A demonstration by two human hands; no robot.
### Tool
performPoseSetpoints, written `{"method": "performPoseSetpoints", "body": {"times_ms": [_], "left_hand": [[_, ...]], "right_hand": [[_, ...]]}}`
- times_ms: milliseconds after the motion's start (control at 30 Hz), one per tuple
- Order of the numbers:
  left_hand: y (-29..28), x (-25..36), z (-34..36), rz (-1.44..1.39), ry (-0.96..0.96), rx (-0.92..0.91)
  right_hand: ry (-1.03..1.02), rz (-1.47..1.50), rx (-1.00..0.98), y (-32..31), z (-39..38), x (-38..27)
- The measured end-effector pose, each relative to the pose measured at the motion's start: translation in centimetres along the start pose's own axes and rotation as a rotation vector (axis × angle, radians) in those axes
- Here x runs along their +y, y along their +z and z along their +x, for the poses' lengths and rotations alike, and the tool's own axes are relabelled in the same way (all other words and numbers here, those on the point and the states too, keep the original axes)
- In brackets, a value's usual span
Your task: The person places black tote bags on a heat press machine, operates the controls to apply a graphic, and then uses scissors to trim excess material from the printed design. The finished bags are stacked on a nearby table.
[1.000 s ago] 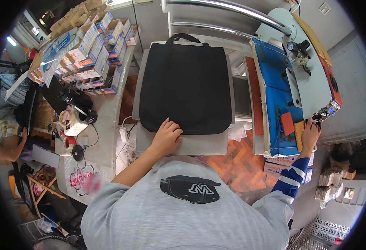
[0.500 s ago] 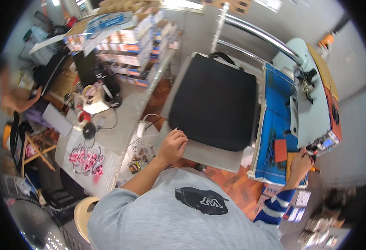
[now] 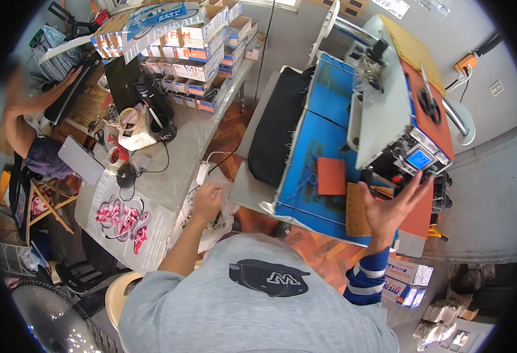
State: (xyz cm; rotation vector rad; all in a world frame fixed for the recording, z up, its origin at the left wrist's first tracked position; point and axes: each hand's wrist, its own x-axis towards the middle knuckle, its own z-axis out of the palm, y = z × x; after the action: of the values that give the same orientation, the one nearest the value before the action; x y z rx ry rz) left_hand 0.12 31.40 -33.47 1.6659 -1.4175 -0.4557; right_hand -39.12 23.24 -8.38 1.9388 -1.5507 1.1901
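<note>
My right hand [image 3: 385, 209] is open, its thumb and fingers spread against the control box [image 3: 414, 159] of a heat press, below its small lit screen. The press's grey upper part [image 3: 382, 112] and a blue stained panel [image 3: 329, 129] extend over the lower platen. Flat on that platen lies a black cloth piece [image 3: 276, 129], its right part hidden beneath the blue panel. My left hand [image 3: 207, 203] hovers near the platen's front left corner, next to a white plug box [image 3: 203, 172]. Its fingers are curled, with nothing visible in them.
A table [image 3: 191, 138] on the left carries stacked boxes [image 3: 194, 53], a phone-like slab [image 3: 80, 159], tape and a pink printed sheet [image 3: 123, 220]. A co-worker's arm [image 3: 40, 100] reaches in at far left. A fan [image 3: 52, 317] stands lower left; scissors [image 3: 428, 100] lie on the press.
The press's upper part and blue panel have swung left over the black cloth piece, with my right hand at the control box. My left hand has drawn back from the cloth's edge.
</note>
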Motion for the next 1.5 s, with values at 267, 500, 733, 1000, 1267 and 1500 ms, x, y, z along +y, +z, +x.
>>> {"method": "performPoseSetpoints", "body": {"times_ms": [267,500,733,1000,1267,1500], "left_hand": [[-1.3,-7.1,-5.4,0.027,-0.474,-0.266],[-2.1,-9.3,-10.1,0.121,-0.567,-0.608],[-1.0,-7.8,-11.4,0.233,-0.463,-0.671],[-4.5,12.1,-3.8,-0.190,-0.279,-1.110],[-7.6,28.4,-3.0,-0.791,0.298,-1.459],[-5.0,26.0,-6.0,-0.808,0.165,-1.406]], "right_hand": [[-0.082,-0.089,-0.031,5.1,1.0,-8.0],[-0.130,-0.200,0.007,6.7,0.4,-9.2],[-0.072,-0.210,0.045,7.2,0.2,-9.4],[-0.077,0.197,-0.051,4.7,0.0,-8.5],[-0.475,0.180,-0.391,3.3,-0.9,-4.7],[-0.409,0.095,-0.638,2.5,2.3,-7.0]]}}
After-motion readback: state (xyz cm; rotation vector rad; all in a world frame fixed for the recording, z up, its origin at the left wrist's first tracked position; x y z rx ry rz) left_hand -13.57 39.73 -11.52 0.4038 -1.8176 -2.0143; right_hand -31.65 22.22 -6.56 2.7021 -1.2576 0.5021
